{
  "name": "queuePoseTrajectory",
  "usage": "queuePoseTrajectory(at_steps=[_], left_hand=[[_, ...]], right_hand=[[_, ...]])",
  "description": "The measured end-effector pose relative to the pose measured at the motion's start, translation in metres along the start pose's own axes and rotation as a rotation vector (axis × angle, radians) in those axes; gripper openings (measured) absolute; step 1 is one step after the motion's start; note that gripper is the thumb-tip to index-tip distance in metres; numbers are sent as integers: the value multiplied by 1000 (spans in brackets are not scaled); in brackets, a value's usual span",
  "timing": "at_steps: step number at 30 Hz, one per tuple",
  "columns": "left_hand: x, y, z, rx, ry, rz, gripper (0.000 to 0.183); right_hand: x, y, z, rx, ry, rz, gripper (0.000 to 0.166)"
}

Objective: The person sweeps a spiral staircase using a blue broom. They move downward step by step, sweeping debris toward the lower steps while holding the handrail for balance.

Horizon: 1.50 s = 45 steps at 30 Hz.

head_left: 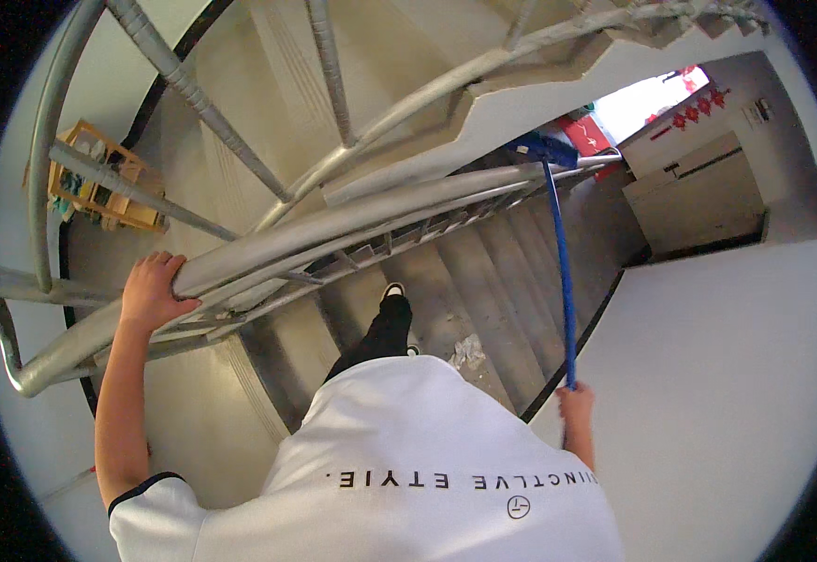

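Note:
My left hand (154, 291) is wrapped over a thick metal handrail (240, 263), with its thumb on the stair side. In my right hand (577, 407) is the lower end of a long blue pole (561, 267), which slants away over the stairs. A dark blue head (543, 149), like that of a broom, is at the pole's far end, beside the far stretch of the railing. The head's underside is hidden. On the steps below me lies crumpled whitish litter (468, 351), with small scraps around it. One black-and-white shoe (394, 289) is on a stair.
Concrete stairs (478, 267) descend to a landing with a closed door (696, 186). A white wall (703, 351) borders the right side. An upper flight (464, 119) and its metal railing pass overhead. Beyond the railing at left stands a wooden rack (106, 179) holding assorted items.

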<state>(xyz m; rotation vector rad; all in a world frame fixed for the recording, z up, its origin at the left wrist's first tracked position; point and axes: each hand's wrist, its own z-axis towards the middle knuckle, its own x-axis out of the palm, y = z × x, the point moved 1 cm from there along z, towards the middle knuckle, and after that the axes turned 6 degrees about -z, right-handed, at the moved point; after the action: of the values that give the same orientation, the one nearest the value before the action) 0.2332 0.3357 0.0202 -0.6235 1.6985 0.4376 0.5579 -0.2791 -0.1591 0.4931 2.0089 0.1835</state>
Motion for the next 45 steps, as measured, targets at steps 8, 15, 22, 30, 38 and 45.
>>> queuePoseTrajectory(at_steps=[8,15,22,30,38,45], left_hand=[[-4,1,4,-20,40,33,64],[3,14,9,-60,95,40,65],[0,9,19,-124,134,33,61],[0,-1,30,-181,212,121,68],[2,-2,29,-91,170,85,68],[0,-11,26,-213,134,130,69]], right_hand=[[-115,204,150,-725,-282,-774,16],[-39,400,222,-665,291,-749,19],[19,464,287,-742,292,-1188,9],[56,480,284,-1253,56,-1205,18],[30,489,302,-1159,167,-1136,19],[61,497,332,-1258,277,-1085,22]])
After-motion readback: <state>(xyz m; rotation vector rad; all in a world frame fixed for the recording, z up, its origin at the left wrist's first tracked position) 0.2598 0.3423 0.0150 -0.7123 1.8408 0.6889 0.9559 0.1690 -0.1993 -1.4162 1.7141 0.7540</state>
